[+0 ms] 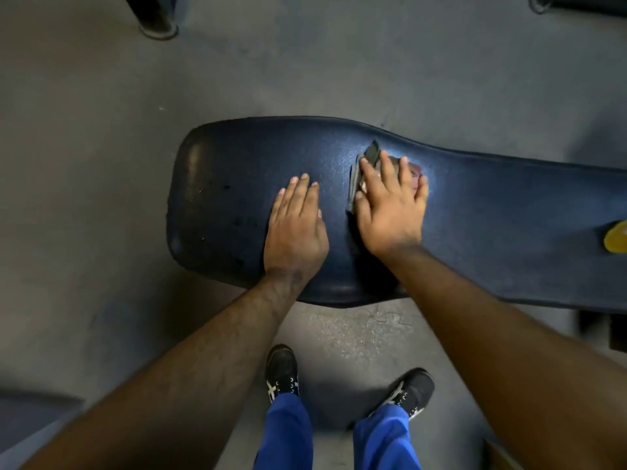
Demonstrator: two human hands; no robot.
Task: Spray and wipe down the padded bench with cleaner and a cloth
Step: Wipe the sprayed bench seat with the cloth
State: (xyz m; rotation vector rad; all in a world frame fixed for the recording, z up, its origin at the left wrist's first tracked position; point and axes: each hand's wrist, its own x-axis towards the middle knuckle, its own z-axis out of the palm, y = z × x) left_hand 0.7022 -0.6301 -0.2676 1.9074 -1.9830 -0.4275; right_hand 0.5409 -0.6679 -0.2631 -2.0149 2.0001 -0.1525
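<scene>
A dark blue padded bench (224,164) runs from centre left to the right edge of the view. My left hand (295,228) lies flat on the pad with its fingers together and nothing in it. My right hand (390,205) presses flat on a grey cloth (371,152), which sticks out past the fingertips and along the thumb side; most of the cloth is hidden under the palm. The pad looks shiny around the cloth. A yellow object (615,240), only partly in view, sits on the bench at the right edge.
Grey concrete floor (101,130) surrounds the bench. A dark post base (157,27) stands at the top left and other equipment (576,3) at the top right. My feet in black shoes (281,371) stand close to the bench's near side.
</scene>
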